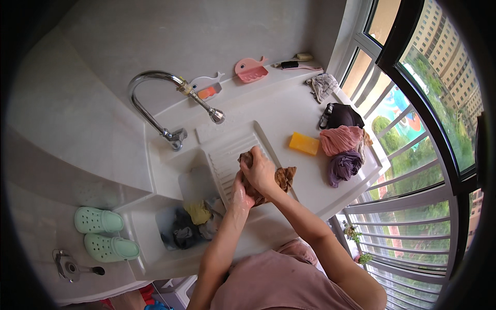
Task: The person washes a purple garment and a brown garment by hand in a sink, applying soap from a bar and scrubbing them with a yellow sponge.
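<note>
Over the ribbed washboard of a white laundry sink, both hands grip a brown wet cloth. My right hand wraps the bunched cloth from above. Below and left of it, my left hand holds the same cloth, with suds on the wrist. One end of the fabric hangs out to the right. In the basin to the left, cloudy water covers part of a dark garment and a yellow cloth. A yellow-orange soap bar lies on the counter to the right.
A chrome faucet arches over the basin. Pink, purple and black garments lie by the counter's right edge. Whale-shaped soap dishes and a brush line the back ledge. Mint clogs stand at left.
</note>
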Available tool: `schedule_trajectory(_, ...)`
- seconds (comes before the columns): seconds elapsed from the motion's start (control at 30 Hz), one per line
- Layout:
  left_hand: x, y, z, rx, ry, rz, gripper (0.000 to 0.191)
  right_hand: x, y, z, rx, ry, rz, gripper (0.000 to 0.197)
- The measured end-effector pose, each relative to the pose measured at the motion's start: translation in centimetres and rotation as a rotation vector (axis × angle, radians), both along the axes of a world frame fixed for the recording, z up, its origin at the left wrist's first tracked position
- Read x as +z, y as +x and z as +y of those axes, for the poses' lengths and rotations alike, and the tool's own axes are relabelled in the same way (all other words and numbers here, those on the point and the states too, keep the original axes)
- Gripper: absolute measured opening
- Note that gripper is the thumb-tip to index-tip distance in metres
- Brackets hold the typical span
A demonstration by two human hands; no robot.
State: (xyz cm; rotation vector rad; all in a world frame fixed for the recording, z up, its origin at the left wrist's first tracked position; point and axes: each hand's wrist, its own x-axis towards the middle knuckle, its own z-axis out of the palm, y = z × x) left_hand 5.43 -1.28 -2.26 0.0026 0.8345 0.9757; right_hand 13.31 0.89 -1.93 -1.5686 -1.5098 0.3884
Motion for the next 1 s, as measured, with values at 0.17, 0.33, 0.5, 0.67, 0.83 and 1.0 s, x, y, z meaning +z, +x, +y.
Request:
schedule_trajectory(0.17,-10.1,-3.8,1.5,-0.068,0.666,-0.096,0.035,2.4,-4.0,-4.0,0.157,0.057,-0.071,0.035)
schedule_trajectory(0.33,-5.7,-1.1,1.1,0.052,0.223,-0.172,0.034,-0.7,-1.6,0.1,0.095,0.005,-0.151,0.025)
schedule_trajectory(0.5,-7.1,-2.2,1.3,0.08,0.451,-0.46,0.034,0.5,-3.4,-1.6,0.174,0.043,-0.15,0.025)
schedule_trajectory(0.67,-7.6,-6.3,1.1,-0.069,0.235,-0.236,0.045,0.1,-4.5,-2.2,0.253,0.064,-0.195,0.026)
schedule_trajectory(0.83,1.3,-3.8,-0.9,-0.002,0.139,0.1,0.051,-0.7,2.8,2.9,-0.172,-0.118,0.203,0.033)
schedule_trajectory(1.0,-1.2,-6.0,2.8,0.025,0.317,-0.135,0.057,1.3,-3.8,-2.0,0.067,0.123,0.435,0.034)
